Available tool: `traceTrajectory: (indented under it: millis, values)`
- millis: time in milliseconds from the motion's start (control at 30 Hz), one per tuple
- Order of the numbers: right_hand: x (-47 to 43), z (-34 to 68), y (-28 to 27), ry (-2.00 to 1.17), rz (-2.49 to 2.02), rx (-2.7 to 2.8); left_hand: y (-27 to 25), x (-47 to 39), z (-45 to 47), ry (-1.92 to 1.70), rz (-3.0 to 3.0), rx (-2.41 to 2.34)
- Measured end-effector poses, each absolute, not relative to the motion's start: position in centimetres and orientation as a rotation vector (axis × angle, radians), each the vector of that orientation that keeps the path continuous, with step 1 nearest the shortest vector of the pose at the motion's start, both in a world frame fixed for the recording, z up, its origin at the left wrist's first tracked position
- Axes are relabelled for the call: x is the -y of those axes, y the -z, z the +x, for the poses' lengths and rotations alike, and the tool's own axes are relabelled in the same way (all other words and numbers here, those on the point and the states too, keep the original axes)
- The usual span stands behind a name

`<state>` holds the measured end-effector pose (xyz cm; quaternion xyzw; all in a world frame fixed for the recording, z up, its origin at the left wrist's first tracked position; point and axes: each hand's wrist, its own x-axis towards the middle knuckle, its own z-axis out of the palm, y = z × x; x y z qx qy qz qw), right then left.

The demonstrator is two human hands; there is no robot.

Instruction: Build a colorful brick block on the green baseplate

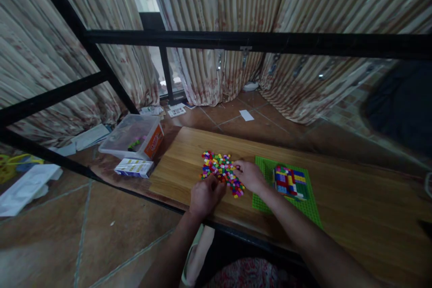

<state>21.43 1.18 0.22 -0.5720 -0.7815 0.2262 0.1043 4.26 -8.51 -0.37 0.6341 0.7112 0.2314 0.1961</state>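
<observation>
A loose pile of small colourful building bricks (219,166) lies on the wooden board (178,166). At the pile's near edge is my left hand (205,195), its fingers curled in and touching the bricks. My right hand (250,176) reaches the pile's right side with thumb and fingers pinched together. Whatever either hand grips is too small or hidden to make out. Right of my right hand, a green baseplate (312,202) carries a block of bricks (289,182) built in several colours, partly behind my right forearm.
Left of the board stand a clear plastic bin (130,132) with an orange label and a small white box (134,167). A black metal rail (209,39) crosses ahead, with striped curtains (216,4) behind it. A white card (246,115) lies on the tiled floor.
</observation>
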Motion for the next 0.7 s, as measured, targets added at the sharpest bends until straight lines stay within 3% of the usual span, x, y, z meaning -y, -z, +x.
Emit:
traceTrajectory:
  millis: [433, 700]
  values:
    - [-1.0, 22.8, 1.7, -0.869, -1.511, 2.175, 1.6, 8.6, 4.9, -1.123, 1.617, -1.612]
    - [-0.7, 23.5, 2.0, -0.846, -1.446, 2.108, 2.4, 10.1, 5.3, -1.124, 1.736, -1.666]
